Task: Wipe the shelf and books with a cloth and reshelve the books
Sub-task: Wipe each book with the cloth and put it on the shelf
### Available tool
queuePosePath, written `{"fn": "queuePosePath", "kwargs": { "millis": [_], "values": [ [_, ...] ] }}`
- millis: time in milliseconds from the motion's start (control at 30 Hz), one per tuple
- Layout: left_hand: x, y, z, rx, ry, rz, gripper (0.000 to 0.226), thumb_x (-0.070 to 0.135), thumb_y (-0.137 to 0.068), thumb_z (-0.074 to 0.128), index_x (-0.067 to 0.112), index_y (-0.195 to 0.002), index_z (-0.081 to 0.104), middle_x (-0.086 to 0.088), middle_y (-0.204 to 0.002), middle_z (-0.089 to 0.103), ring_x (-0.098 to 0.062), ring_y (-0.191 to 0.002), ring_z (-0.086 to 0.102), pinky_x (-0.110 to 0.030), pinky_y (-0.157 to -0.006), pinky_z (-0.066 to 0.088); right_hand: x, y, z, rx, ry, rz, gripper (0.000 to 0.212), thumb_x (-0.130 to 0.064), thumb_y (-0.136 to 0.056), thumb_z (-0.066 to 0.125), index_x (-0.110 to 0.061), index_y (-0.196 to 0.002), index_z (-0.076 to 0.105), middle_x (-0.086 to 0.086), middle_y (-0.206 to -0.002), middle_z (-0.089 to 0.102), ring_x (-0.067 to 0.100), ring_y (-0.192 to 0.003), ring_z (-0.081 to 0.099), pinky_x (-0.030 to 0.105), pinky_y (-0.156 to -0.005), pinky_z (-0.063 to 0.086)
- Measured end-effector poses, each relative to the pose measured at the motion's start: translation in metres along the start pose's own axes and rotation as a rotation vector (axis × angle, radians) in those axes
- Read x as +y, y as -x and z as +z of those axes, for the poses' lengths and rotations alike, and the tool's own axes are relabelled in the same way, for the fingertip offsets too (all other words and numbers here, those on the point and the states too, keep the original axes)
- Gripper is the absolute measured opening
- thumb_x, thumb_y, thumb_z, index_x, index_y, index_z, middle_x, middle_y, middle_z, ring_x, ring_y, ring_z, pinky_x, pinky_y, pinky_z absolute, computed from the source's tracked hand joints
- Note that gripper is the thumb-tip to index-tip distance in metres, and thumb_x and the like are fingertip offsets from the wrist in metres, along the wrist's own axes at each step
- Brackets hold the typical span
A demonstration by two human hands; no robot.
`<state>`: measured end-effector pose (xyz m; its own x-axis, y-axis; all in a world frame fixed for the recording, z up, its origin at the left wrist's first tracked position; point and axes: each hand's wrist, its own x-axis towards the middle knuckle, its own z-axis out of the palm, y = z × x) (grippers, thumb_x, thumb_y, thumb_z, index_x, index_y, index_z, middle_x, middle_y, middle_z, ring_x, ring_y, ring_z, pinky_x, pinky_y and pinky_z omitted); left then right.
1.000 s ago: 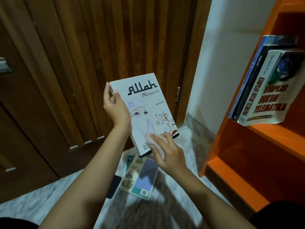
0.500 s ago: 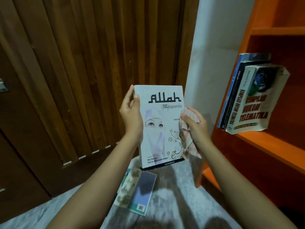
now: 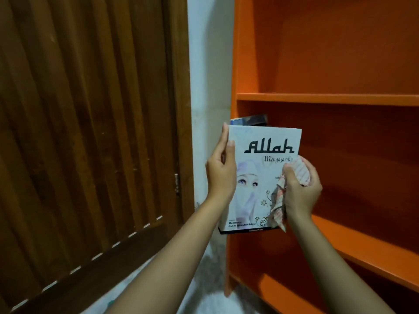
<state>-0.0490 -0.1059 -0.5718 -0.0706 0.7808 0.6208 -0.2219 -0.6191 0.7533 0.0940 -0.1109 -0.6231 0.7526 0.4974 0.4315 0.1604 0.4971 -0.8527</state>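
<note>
In the head view, the book (image 3: 260, 177) is held upright, long axis vertical, cover facing near, before the left end of the orange shelf's (image 3: 340, 99) middle bay. Its left edge is gripped by the left hand (image 3: 221, 175), fingers (image 3: 225, 139) curled round it. A bunched cloth (image 3: 300, 172) is clutched by the right hand (image 3: 301, 191) against its right edge. The open bay lies farther and rightward. Another book (image 3: 248, 120) is glimpsed just behind.

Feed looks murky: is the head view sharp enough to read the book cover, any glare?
Head view: dim, no glare; on the white book the large title reads clearly, the bottom small print is soft; the orange bookshelf is shadowed inside.
</note>
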Motion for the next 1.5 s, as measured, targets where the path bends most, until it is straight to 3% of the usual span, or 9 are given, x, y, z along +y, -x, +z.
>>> {"fn": "queuePosePath", "kwargs": {
  "millis": [133, 300, 367, 467, 533, 667, 867, 1033, 1500],
  "values": [
    [-0.034, 0.001, 0.027, -0.093, -0.125, 0.014, 0.047, 0.028, -0.101, 0.042, 0.058, -0.133, 0.025, 0.031, -0.123, 0.056, -0.007, -0.107, 0.060, -0.048, -0.089, 0.053, 0.025, -0.026, -0.013, 0.081, 0.042, -0.006, 0.027, -0.025, -0.084, 0.067, -0.026, -0.110, 0.062, -0.005, -0.103, 0.066, 0.017, -0.099, 0.064, 0.048, -0.086, 0.052],
    [-0.067, -0.004, 0.031, -0.161, -0.366, 0.089, 0.066, 0.044, -0.094, 0.037, 0.068, -0.132, -0.011, 0.011, -0.159, 0.009, -0.017, -0.143, 0.024, -0.050, -0.109, 0.037, 0.051, -0.050, -0.001, 0.048, 0.060, 0.028, 0.040, -0.046, -0.075, 0.065, -0.028, -0.110, 0.060, -0.002, -0.107, 0.068, 0.019, -0.098, 0.065, 0.050, -0.084, 0.054],
    [-0.076, -0.010, 0.030, -0.191, -0.425, 0.140, 0.074, 0.031, -0.098, 0.040, 0.059, -0.135, -0.017, 0.009, -0.159, -0.006, -0.016, -0.146, 0.012, -0.043, -0.114, 0.031, 0.059, -0.060, 0.008, 0.021, 0.040, 0.048, 0.041, -0.041, -0.076, 0.068, -0.027, -0.114, 0.060, -0.001, -0.108, 0.068, 0.019, -0.097, 0.065, 0.045, -0.084, 0.055],
    [-0.087, -0.018, 0.030, -0.239, -0.556, 0.209, 0.077, 0.018, -0.099, 0.044, 0.037, -0.141, -0.018, 0.006, -0.158, -0.018, -0.010, -0.146, 0.000, -0.002, -0.104, 0.022, 0.071, -0.073, 0.020, 0.001, -0.026, 0.058, 0.036, -0.031, -0.081, 0.071, -0.025, -0.115, 0.060, -0.002, -0.111, 0.067, 0.016, -0.102, 0.064, 0.035, -0.086, 0.053],
    [-0.094, -0.021, 0.033, -0.242, -0.619, 0.251, 0.076, 0.017, -0.098, 0.044, 0.028, -0.144, -0.016, 0.004, -0.157, -0.019, -0.011, -0.146, -0.008, 0.007, -0.099, 0.010, 0.078, -0.081, 0.025, 0.015, -0.085, 0.061, 0.037, -0.027, -0.083, 0.070, -0.016, -0.117, 0.060, 0.002, -0.116, 0.065, 0.014, -0.105, 0.062, 0.027, -0.087, 0.052],
    [-0.109, -0.026, 0.035, -0.233, -0.710, 0.347, 0.076, 0.019, -0.098, 0.044, 0.017, -0.145, -0.017, -0.005, -0.157, -0.017, -0.016, -0.146, -0.014, -0.006, -0.111, -0.004, 0.086, -0.092, 0.033, 0.000, -0.133, 0.036, 0.037, -0.020, -0.084, 0.069, -0.004, -0.116, 0.059, 0.004, -0.111, 0.066, -0.011, -0.084, 0.063, 0.014, -0.078, 0.051],
    [-0.130, -0.029, 0.036, -0.155, -0.751, 0.393, 0.069, 0.026, -0.096, 0.035, 0.017, -0.148, -0.009, -0.011, -0.156, -0.015, -0.025, -0.147, -0.008, -0.053, -0.116, 0.020, 0.106, -0.077, 0.039, -0.104, -0.119, -0.040, 0.031, -0.014, -0.086, 0.067, -0.014, -0.116, 0.059, 0.003, -0.118, 0.063, 0.011, -0.109, 0.061, 0.019, -0.090, 0.048],
    [-0.138, -0.029, 0.039, -0.098, -0.755, 0.422, 0.064, 0.026, -0.097, 0.035, 0.017, -0.147, -0.003, -0.015, -0.156, -0.007, -0.027, -0.146, -0.005, -0.036, -0.120, 0.003, 0.124, -0.061, 0.036, -0.085, -0.164, -0.016, 0.032, -0.006, -0.088, 0.063, -0.014, -0.119, 0.056, 0.004, -0.123, 0.061, 0.009, -0.114, 0.058, 0.022, -0.097, 0.045],
    [-0.133, -0.029, 0.036, -0.163, -0.864, 0.402, 0.066, 0.026, -0.097, 0.036, 0.016, -0.147, -0.006, -0.017, -0.157, -0.003, -0.025, -0.146, -0.009, -0.045, -0.120, 0.009, 0.120, -0.052, 0.029, -0.112, 0.157, -0.056, 0.038, -0.025, -0.093, 0.058, -0.018, -0.130, 0.054, -0.012, -0.121, 0.058, -0.019, -0.099, 0.047, -0.005, -0.079, 0.033]
  ]
}}
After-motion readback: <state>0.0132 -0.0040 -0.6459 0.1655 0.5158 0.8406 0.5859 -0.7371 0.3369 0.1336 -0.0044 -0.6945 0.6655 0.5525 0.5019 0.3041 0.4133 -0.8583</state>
